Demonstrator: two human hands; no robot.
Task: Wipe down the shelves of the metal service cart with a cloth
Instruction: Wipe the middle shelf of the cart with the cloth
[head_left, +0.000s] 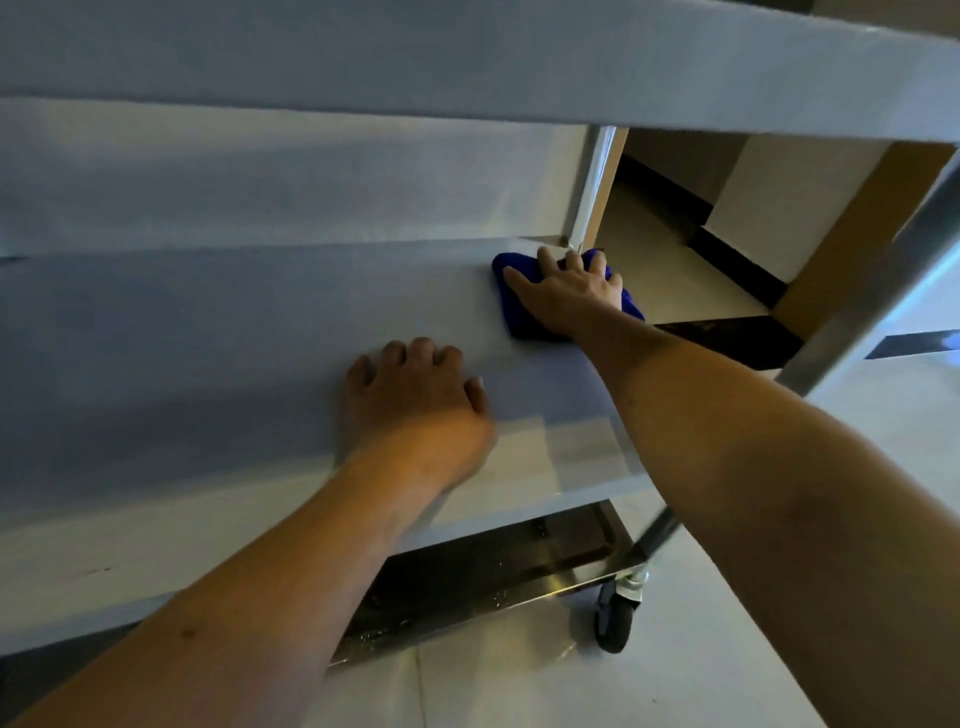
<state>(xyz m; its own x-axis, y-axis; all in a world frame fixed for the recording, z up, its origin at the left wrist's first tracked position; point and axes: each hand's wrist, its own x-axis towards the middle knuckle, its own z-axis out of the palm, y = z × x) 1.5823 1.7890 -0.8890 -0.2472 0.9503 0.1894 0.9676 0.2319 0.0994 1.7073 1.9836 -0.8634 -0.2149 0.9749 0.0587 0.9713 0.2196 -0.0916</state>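
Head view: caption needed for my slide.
Right hand presses blue cloth into middle shelf's far corner; left hand braces.

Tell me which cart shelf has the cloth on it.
The middle shelf: the blue cloth lies at its far right corner under the right hand. The top shelf and bottom shelf have none.

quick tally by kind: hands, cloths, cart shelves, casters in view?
Hands: 2 (left hand, right hand)
Cloths: 1 (blue cloth)
Cart shelves: 3 (top shelf, middle shelf, bottom shelf)
Casters: 1 (caster)
Total: 7
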